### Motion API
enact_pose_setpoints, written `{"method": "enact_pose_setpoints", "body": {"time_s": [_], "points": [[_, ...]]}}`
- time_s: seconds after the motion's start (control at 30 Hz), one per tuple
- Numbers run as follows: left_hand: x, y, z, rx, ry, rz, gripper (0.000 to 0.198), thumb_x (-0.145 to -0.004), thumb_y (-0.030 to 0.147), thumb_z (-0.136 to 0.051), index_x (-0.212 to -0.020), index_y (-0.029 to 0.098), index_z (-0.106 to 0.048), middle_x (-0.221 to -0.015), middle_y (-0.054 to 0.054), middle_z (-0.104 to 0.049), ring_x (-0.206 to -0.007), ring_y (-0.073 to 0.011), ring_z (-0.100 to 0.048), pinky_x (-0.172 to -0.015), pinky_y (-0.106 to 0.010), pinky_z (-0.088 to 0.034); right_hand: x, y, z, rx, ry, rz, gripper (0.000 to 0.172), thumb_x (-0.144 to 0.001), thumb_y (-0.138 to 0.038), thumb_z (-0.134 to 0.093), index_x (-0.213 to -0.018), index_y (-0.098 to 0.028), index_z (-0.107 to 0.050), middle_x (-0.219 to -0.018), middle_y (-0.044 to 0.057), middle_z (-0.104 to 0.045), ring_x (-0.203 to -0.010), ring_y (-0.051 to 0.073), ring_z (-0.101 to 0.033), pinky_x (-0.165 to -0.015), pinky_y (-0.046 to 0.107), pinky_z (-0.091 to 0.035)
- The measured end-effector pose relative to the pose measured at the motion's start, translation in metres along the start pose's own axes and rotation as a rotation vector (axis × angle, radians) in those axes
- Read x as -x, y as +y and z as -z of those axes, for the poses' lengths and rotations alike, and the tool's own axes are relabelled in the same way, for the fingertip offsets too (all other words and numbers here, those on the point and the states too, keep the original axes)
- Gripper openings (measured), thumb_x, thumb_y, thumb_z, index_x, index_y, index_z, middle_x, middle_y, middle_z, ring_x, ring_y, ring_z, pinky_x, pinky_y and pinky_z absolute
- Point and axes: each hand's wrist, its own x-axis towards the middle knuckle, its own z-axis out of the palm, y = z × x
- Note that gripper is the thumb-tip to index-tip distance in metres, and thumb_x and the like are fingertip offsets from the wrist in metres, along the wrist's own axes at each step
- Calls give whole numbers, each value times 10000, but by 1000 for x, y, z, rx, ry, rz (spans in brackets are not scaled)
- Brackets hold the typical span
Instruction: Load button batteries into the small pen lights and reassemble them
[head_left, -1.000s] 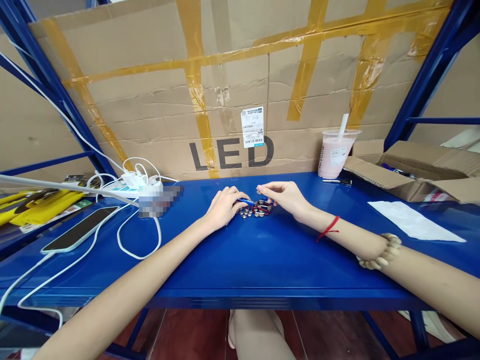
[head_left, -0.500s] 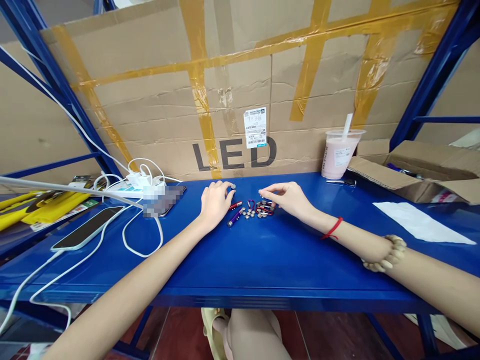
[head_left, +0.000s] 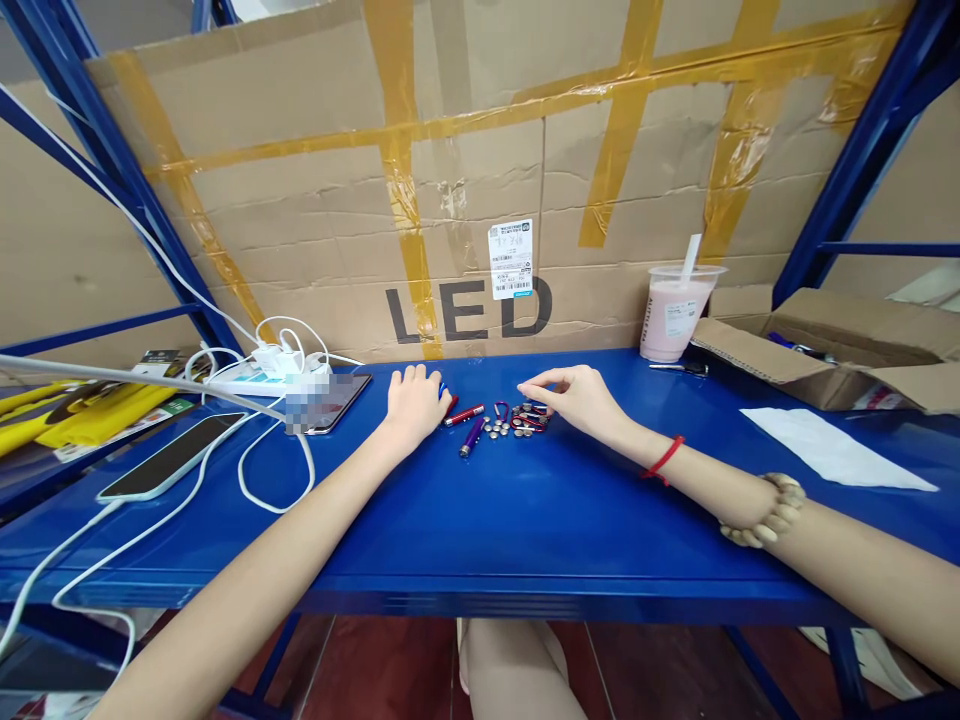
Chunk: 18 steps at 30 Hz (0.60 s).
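Palm down on the blue tabletop, my left hand (head_left: pixel 414 408) curls its fingers; a small blue flashlight (head_left: pixel 443 389) shows between its thumb and forefinger, mostly hidden. Beside that hand lie a red mini flashlight (head_left: pixel 465 415) and a purple one (head_left: pixel 472 437). My right hand (head_left: pixel 576 398) hovers with thumb and forefinger pinched together; whatever is between the tips is too small to make out. Below its fingers are several silver button cells (head_left: pixel 496 430), a purple carabiner clip (head_left: pixel 501 411) and a heap of small metal and red parts (head_left: pixel 534 417).
Phones (head_left: pixel 172 458) and white cables (head_left: pixel 274 505) lie at left by a power strip (head_left: pixel 251 378). A pink drink cup (head_left: pixel 675 315), white paper (head_left: pixel 832 447) and an open carton (head_left: pixel 862 350) are at right. Taped cardboard (head_left: pixel 315 240) stands behind.
My left hand has moved left, away from the small parts, and the blue flashlight now shows at its thumb. My right hand stays almost in place, still pinched.
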Motion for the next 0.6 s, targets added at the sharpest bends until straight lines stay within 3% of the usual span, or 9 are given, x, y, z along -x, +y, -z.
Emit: {"method": "enact_pose_setpoints", "body": {"time_s": [0.17, 0.33, 0.47, 0.6], "points": [[1, 0, -3, 29, -56, 2, 343, -877, 318, -357, -902, 109, -627, -1039, -184, -607, -1025, -319, -522, -869, -427, -355, -8, 17, 3, 34, -40, -69, 333, -728, -503, -596, -801, -209, -733, -774, 15, -689, -534, 110, -569, -555, 231, -407], [2, 7, 0, 131, -101, -21, 384, -891, 408, -346, -823, 141, -613, -971, -142, -648, -960, -287, -575, -853, -413, -375, -13, 32, 7, 186, -18, -51, 278, -736, -475, -603, -777, -235, -736, -828, 6, -693, -688, 147, -603, -601, 237, -407], [4, 15, 2, 230, -120, -31, 411, -906, 455, -294, -914, 149, -567, -956, -107, -659, -920, -249, -604, -853, -399, -386, -13, 35, 8, 302, -26, -72, 238, -734, -451, -610, -770, -255, -740, -801, 4, -694, -713, 156, -604, -548, 226, -366], [8, 22, 4, 365, -117, -36, 503, -864, 575, -309, -1045, 154, -517, -1026, -118, -634, -984, -273, -582, -895, -442, -366, -11, 28, 8, 330, -7, -30, 261, -710, -490, -624, -789, -268, -737, -784, 1, -687, -667, 134, -582, -520, 213, -336]]}}
